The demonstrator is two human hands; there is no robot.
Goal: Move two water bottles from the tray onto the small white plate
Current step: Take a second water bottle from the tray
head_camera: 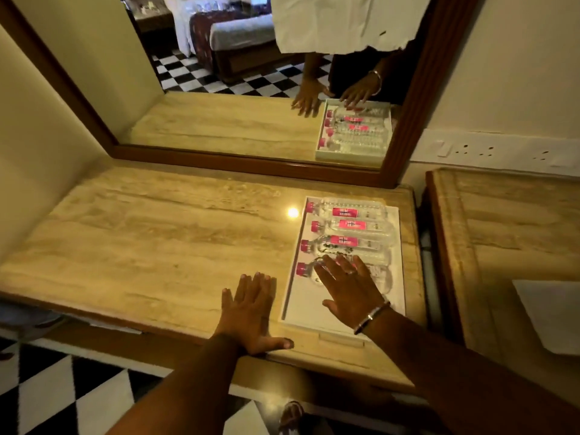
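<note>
A white tray [309, 312] lies at the right end of the marble-topped desk. Several clear water bottles with pink caps lie on their sides in it, caps to the left. The farthest bottle [345, 211] is near the mirror; the nearest bottle [304, 270] is partly under my right hand [348, 285]. That hand is spread flat over the nearest bottle, fingers apart, not closed round it. My left hand [249, 313] rests palm down on the desk, just left of the tray, holding nothing. No small white plate can be made out for certain.
A wood-framed mirror [251, 166] stands along the back of the desk [157, 240] and reflects the tray and hands. A second wooden table [502, 221] stands to the right with a white sheet-like object [552, 312] on it. Checkered floor lies below.
</note>
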